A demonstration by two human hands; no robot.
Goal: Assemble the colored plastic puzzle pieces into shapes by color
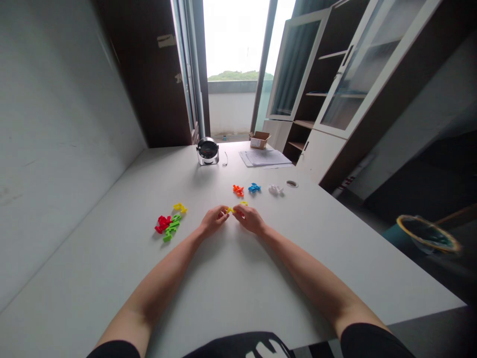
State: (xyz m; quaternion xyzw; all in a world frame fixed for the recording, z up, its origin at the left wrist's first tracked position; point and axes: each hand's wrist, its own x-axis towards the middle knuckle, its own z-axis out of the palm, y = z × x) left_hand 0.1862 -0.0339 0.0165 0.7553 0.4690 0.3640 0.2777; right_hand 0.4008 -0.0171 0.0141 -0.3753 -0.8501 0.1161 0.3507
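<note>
Near the middle of the white table, my left hand [215, 220] and my right hand [249, 219] pinch a small yellow plastic piece [230, 210] between them. Its exact shape is mostly covered by my fingers. Another yellow piece [244, 203] shows just beyond my right fingers. To the left lie a few yellow pieces [180, 207], a red cluster [163, 224] and several green pieces [172, 228], close together. Farther forward are an orange cluster [238, 190], a blue cluster [254, 187] and a white cluster [276, 190], set in a row.
At the back of the table [283, 278] stands a round black-and-silver device [207, 151]. Sheets of paper [266, 157] and an open cardboard box [260, 140] are to its right. A cable hole ring [292, 184] sits near the right edge. A wall borders the left side.
</note>
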